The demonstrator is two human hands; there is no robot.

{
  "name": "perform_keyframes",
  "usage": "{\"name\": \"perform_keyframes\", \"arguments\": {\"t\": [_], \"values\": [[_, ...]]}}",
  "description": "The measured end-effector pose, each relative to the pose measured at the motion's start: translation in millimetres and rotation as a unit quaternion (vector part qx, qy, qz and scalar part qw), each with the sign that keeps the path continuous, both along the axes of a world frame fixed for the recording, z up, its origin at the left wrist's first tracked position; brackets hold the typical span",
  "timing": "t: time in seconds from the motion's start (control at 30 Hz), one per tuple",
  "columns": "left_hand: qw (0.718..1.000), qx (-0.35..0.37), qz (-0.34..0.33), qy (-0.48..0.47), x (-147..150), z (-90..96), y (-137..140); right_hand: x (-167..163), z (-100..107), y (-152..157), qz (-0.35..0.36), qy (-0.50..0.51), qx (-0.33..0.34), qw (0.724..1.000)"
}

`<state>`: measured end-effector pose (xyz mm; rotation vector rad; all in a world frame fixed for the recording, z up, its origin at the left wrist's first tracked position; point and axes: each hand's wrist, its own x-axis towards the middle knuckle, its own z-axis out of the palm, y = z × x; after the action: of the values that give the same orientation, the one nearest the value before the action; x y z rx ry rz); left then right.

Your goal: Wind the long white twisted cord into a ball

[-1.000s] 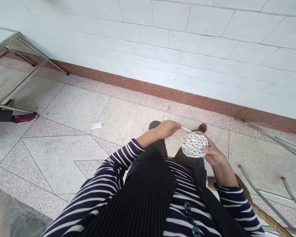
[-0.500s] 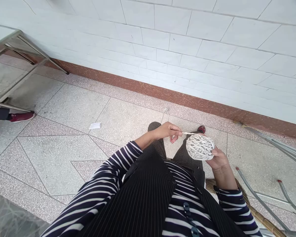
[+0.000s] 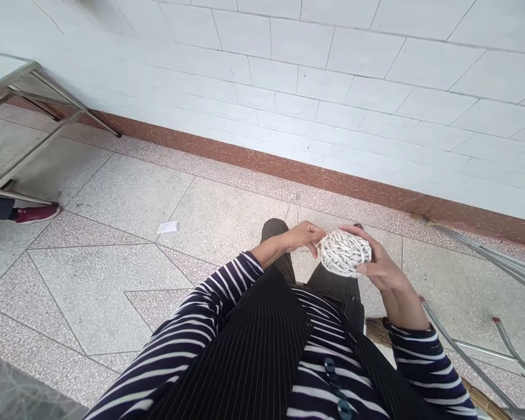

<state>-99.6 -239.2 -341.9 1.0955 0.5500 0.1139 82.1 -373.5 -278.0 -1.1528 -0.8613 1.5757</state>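
Note:
A ball of thick white cord (image 3: 345, 254), its wraps criss-crossing, is held above my knees. My right hand (image 3: 381, 263) cups it from the right, thumb on the near side and fingers along the far side. At the ball's left edge, my left hand (image 3: 305, 237) is closed in a pinch on the cord, its fingertips almost against the wraps. The short piece of cord between fingers and ball is mostly hidden. Beyond my left hand, a thin loose strand of cord (image 3: 294, 201) lies on the floor near the wall.
A white tiled wall (image 3: 280, 76) with a reddish-brown base runs ahead. A metal-framed table (image 3: 30, 70) stands at left, another person's red shoe (image 3: 37, 213) beneath. A small white packet (image 3: 168, 226) lies on the floor. Metal legs (image 3: 476, 344) and woven straw (image 3: 378, 331) are at right.
The ball has moved left and slightly up, tilting in my right hand. My left hand has come up against it, and the taut stretch of cord between them has shortened.

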Motion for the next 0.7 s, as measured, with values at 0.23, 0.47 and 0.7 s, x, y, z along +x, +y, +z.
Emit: {"name": "perform_keyframes", "arguments": {"t": [0.23, 0.47, 0.7], "values": [[0.995, -0.031, -0.085, -0.032, -5, -4.7, -3, 13, 10, 15, -0.065, -0.093, -0.013, 0.993], [0.993, 0.083, -0.086, -0.013, -12, 0.1, -13, 10, 11, 34, -0.180, -0.039, 0.016, 0.983], [0.979, 0.193, -0.067, 0.022, -23, -0.9, -16, -4, 20, 54, -0.204, -0.041, 0.092, 0.974]]}}
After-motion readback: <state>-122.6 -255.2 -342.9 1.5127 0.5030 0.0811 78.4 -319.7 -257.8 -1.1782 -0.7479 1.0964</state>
